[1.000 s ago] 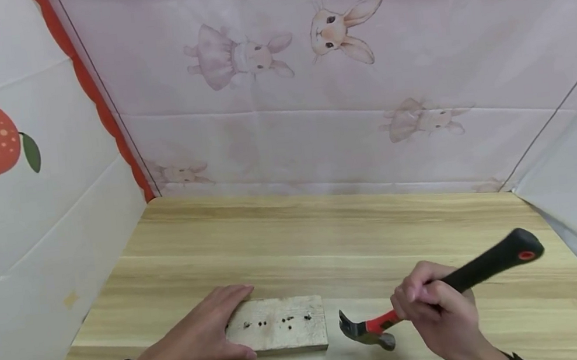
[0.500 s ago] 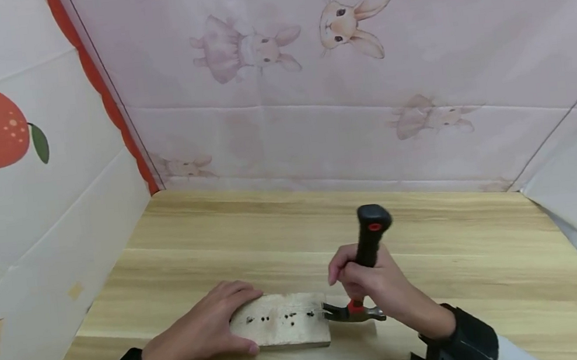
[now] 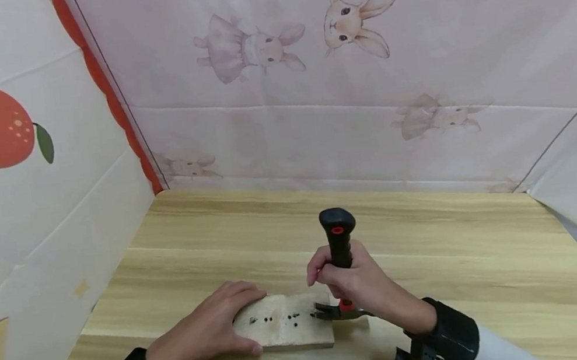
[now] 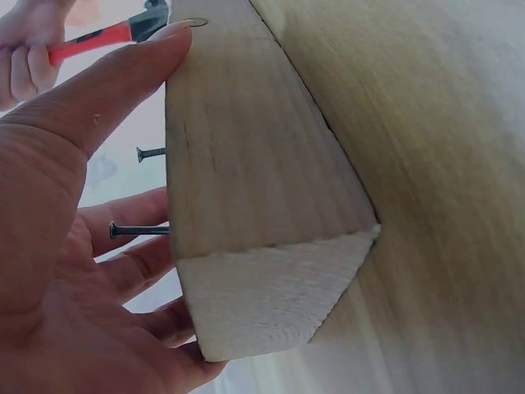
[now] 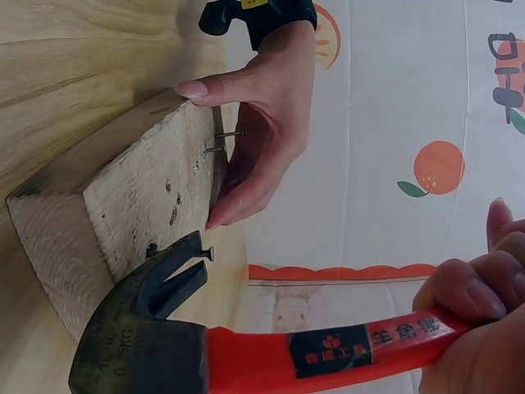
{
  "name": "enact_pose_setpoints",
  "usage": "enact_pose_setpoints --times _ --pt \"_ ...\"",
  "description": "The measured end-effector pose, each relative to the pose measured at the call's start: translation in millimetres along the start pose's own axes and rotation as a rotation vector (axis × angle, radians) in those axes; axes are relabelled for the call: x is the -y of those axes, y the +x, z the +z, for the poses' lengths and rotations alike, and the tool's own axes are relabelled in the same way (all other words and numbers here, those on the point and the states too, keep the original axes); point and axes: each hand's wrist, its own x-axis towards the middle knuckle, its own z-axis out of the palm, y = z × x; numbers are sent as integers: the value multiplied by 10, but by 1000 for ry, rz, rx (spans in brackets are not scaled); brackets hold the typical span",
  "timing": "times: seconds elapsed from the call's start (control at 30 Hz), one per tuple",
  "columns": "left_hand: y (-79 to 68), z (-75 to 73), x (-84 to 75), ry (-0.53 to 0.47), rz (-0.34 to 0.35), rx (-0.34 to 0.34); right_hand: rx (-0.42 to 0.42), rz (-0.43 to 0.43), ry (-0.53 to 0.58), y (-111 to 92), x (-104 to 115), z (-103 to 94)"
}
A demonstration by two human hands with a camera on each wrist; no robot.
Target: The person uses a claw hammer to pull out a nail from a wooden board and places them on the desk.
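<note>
Here, right grip (image 3: 353,277) wraps curved-claw hammer (image 5: 250,358); left grip (image 3: 214,325) clasps rough, rectangular wood block (image 3: 295,335).

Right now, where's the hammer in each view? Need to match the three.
Head: hammer in the lower half, just right of centre, claw over the right end of the block.
Left wrist: hammer in the top left corner, only partly visible.
Right wrist: hammer across the bottom, claw end at left.
Shared landmark: the block, gripped by the left hand in all three.
</note>
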Motion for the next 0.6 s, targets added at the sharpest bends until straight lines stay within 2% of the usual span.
enact_pose_setpoints --times 0.43,0.6 --pt "-18 14 7 7 30 -17 9 -15 20 19 -2 60" --pt "-22 -2 2 11 32 -12 -24 -96 57 -11 -47 30"
